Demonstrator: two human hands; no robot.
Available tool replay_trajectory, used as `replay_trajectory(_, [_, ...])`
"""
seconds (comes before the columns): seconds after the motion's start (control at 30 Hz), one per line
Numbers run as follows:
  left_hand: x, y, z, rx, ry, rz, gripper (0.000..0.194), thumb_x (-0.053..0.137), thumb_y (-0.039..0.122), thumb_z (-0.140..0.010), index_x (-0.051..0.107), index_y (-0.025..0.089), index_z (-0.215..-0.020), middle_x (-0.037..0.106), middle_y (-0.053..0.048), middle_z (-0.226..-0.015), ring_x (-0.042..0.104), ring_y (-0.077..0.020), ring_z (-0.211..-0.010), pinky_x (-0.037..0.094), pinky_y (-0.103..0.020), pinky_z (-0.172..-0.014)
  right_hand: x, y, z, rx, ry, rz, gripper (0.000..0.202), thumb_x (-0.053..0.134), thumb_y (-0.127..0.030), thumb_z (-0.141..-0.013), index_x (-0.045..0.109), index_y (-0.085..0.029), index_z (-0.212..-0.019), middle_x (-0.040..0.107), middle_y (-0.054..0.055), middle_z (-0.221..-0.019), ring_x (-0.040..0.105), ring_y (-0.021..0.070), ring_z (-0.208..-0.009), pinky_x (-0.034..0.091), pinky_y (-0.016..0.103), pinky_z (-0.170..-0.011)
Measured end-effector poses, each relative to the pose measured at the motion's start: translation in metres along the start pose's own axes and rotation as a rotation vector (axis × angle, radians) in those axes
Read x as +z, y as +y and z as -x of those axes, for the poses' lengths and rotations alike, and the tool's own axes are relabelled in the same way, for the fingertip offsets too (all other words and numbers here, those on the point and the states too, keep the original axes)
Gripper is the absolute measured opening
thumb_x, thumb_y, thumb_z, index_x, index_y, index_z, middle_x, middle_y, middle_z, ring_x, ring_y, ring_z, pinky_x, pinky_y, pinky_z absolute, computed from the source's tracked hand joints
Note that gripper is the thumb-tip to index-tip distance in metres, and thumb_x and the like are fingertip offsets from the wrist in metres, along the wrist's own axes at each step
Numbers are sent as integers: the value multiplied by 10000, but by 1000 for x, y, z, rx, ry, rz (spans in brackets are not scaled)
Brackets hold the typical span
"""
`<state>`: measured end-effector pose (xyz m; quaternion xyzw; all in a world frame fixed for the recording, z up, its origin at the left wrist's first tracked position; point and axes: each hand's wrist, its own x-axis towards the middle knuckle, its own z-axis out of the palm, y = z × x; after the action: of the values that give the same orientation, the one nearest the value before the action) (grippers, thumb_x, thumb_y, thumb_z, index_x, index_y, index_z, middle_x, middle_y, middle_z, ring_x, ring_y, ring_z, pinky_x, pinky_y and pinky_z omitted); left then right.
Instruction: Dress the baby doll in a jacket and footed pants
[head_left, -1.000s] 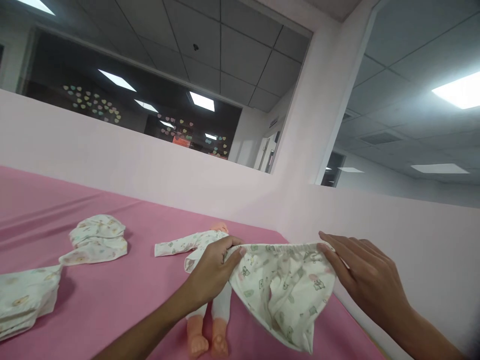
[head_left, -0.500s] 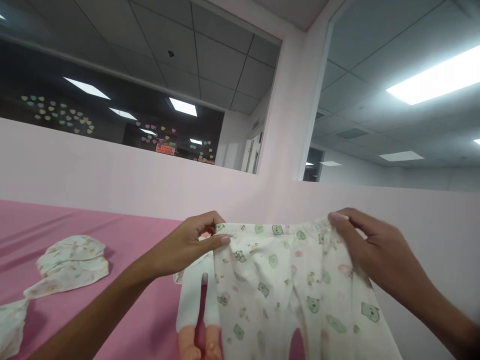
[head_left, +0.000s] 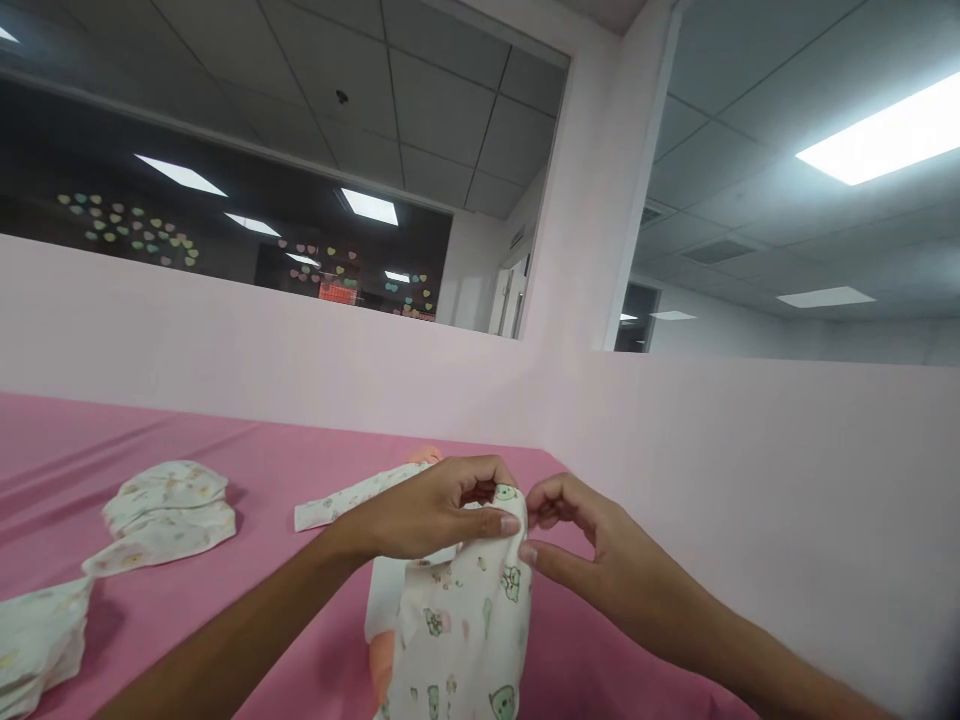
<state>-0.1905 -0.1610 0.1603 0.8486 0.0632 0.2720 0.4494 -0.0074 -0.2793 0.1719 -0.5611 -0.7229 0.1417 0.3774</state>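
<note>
The small white baby pants [head_left: 472, 620], printed with green bears, hang gathered in front of me. My left hand [head_left: 457, 510] pinches them near the waistband, thumb in front and fingers behind. At their right edge is my right hand [head_left: 574, 535], its thumb and fingertips touching or nearly touching the cloth, with a gap between them. Behind the pants a doll [head_left: 381, 665] lies on the pink surface, mostly hidden. Its printed sleeve [head_left: 337, 500] sticks out to the left, and part of a white-clad leg shows below.
On the pink padded surface [head_left: 292, 590], a printed baby cloth [head_left: 172, 515] lies crumpled at left. Another pale printed cloth [head_left: 41, 640] is nearer the left edge. A pale wall [head_left: 300, 365] with windows above borders the back and the right.
The pants went from stretched wide between both hands to gathered into a narrow bundle. My right hand came left toward my left hand, and the left moved slightly right. The doll's sleeve came into view.
</note>
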Motion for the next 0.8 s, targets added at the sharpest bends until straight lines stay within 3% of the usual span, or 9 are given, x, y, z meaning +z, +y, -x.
replay_trajectory(0.13, [-10, -12, 0, -45, -24, -51, 295, 679, 448, -806, 552, 191, -874, 556, 17, -788, 516, -112, -675, 412, -229, -582, 7, 9, -3, 101, -188, -134, 169, 572, -349, -878, 568, -205, -790, 596, -9, -789, 530, 142, -758, 433, 283, -677])
replay_trajectory(0.2, [-13, -15, 0, -39, -36, -76, 278, 684, 427, -805, 567, 188, -885, 570, 8, -818, 526, -121, -716, 418, -237, -615, 13, 12, -2, 90, -174, -201, 112, 603, -320, -859, 577, -214, -884, 616, 6, -915, 552, 160, -870, 453, 301, -763])
replay_trajectory(0.33, [-14, -14, 0, -36, -18, -97, 281, 685, 425, -809, 608, 199, -958, 605, -15, -934, 557, -147, -820, 439, -270, -710, 22, 16, -3, 106, -124, -300, 310, 680, -302, -801, 540, -253, -1073, 578, 28, -1147, 523, 190, -1080, 450, 342, -901])
replay_trajectory(0.5, [-12, -4, 5, -47, 4, -155, 260, 673, 441, -817, 609, 210, -917, 588, 7, -881, 540, -133, -778, 413, -245, -667, 22, 11, -8, 170, -66, -379, 242, 681, -343, -790, 491, -216, -870, 576, -1, -878, 553, 158, -833, 450, 294, -722])
replay_trajectory(0.63, [-13, 5, 7, -36, -21, -261, 260, 683, 443, -801, 609, 202, -866, 556, 12, -840, 516, -129, -752, 399, -243, -658, 15, 3, -4, 200, -187, -444, 224, 644, -341, -812, 466, -206, -810, 530, -28, -748, 500, 119, -689, 401, 263, -634])
replay_trajectory(0.7, [-13, 9, 6, -18, -47, -334, 251, 668, 438, -809, 620, 201, -875, 535, 13, -807, 499, -131, -743, 393, -248, -663, 12, 1, 0, 179, -204, -384, 201, 620, -337, -821, 478, -202, -780, 504, -32, -717, 463, 110, -655, 372, 253, -601])
replay_trajectory(0.8, [-9, 11, 6, 24, -47, -460, 198, 616, 396, -843, 621, 202, -879, 520, 13, -793, 479, -135, -749, 378, -254, -669, 8, 1, 5, 149, -112, -145, 179, 627, -306, -805, 507, -197, -728, 505, -27, -730, 441, 115, -686, 359, 251, -614])
